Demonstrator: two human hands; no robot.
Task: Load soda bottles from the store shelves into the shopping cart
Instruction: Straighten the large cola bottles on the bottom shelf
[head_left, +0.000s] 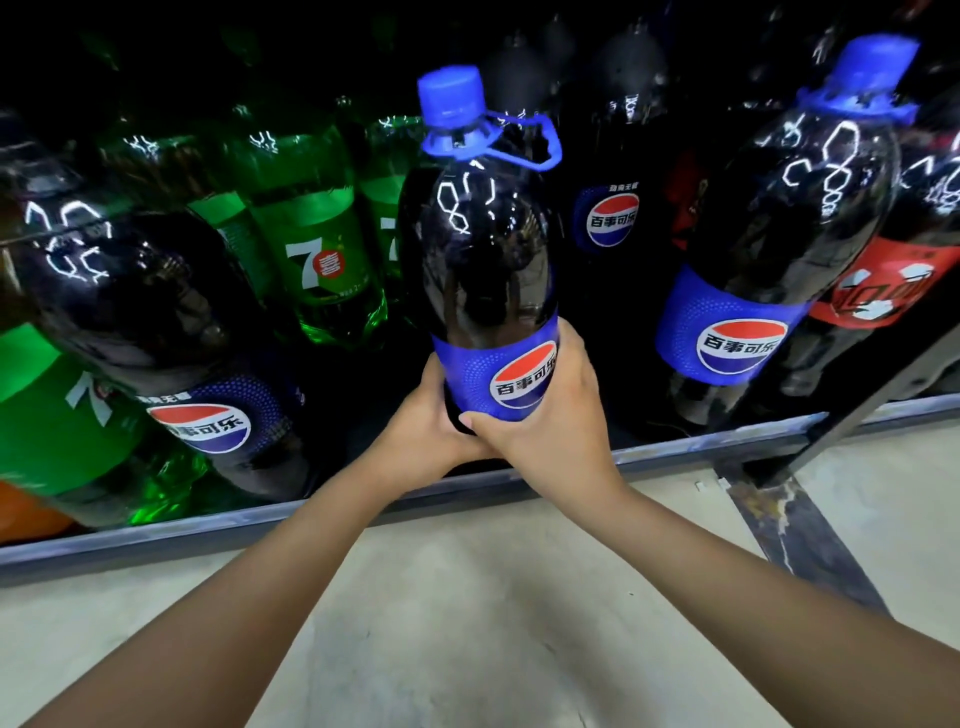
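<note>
Pale floor (467, 623) runs up to the metal shelf lip (363, 512), and both bare arms reach over it. The left hand (423, 415) and right hand (550, 415) clasp the bottle (483, 260) low down. Their fingers (566, 358) are wrapped round the blue label (498, 364), and the right thumb lies across the front. The left fingers are mostly hidden behind the bottle. It stands upright at the shelf front, its base covered by the hands, so I cannot tell whether it is lifted. It is filled with dark cola nearly to the neck and the blue cap (451, 93) is on, so it should be heavy, stiff under pressure, and smooth enough to slip. A two-handed hold round the label suits it, and the blue loop (540, 140) at the neck offers another grip. Beyond it stand a second cola bottle (769, 260), green 7-Up bottles (311, 249), a red-labelled bottle (893, 291) and a leaning cola bottle (156, 301), all apparently full. No cart is in view.
</note>
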